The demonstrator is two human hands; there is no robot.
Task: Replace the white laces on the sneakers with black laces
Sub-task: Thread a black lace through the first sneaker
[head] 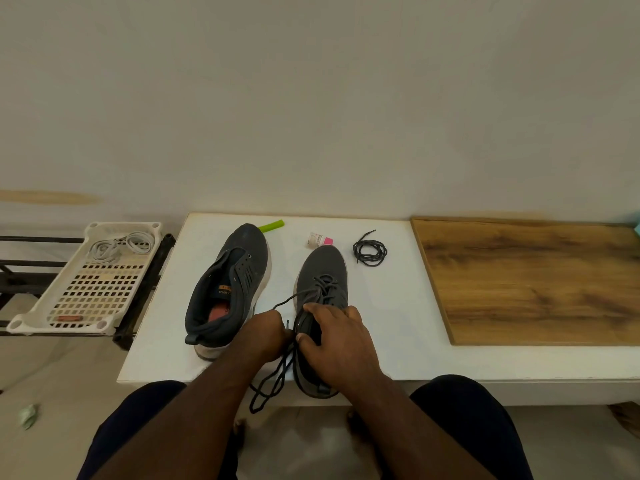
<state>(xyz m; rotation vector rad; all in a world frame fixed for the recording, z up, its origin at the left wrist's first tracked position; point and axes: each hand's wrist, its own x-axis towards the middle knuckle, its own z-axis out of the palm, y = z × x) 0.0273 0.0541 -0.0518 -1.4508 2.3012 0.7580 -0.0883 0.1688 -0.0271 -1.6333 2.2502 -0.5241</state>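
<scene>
The right hand (341, 336) grips the near shoe (320, 299) with curled fingers. The left hand (268, 332) pinches its black lace (273, 379). Both sit on the worktop (381, 306).

Dim, soft even light, faint shadows, wide-angle bending at edges, slight blur

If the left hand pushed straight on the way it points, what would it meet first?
Probably the near dark grey sneaker held by the right hand; the left hand points right toward its collar, pinching the black lace. Depth is unclear.
</scene>
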